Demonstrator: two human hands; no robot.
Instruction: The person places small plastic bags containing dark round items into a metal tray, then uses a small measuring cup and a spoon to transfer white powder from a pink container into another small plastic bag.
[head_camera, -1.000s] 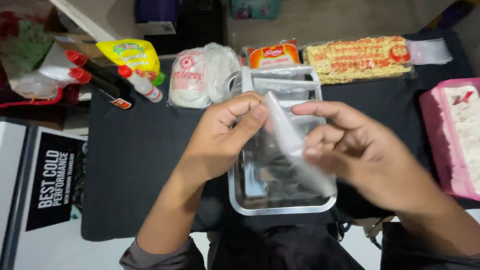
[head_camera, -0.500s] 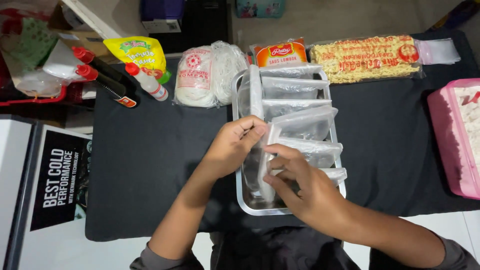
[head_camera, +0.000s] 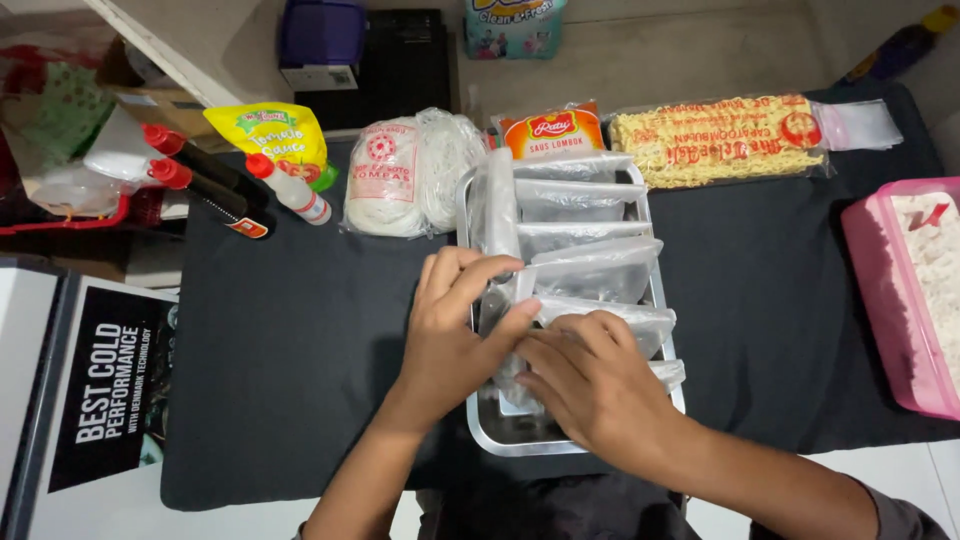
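Note:
A steel tray (head_camera: 520, 438) sits on the black cloth and holds several clear plastic bags (head_camera: 590, 270) lying in a row. One more clear bag (head_camera: 497, 300) stands upright along the tray's left side. My left hand (head_camera: 455, 320) presses its fingers against this upright bag. My right hand (head_camera: 590, 385) rests over the near bags and pinches the lower part of the same bag. Both hands cover the tray's near left portion.
Behind the tray lie a bag of white noodles (head_camera: 405, 165), an orange sauce sachet (head_camera: 550, 130), a yellow noodle pack (head_camera: 720, 138), a yellow sauce pouch (head_camera: 270, 135) and red-capped bottles (head_camera: 200, 185). A pink tub (head_camera: 880, 290) stands at the right edge.
A second ago both hands held one clear bag up above the tray. They have since lowered it into the tray's left side and now press it in place.

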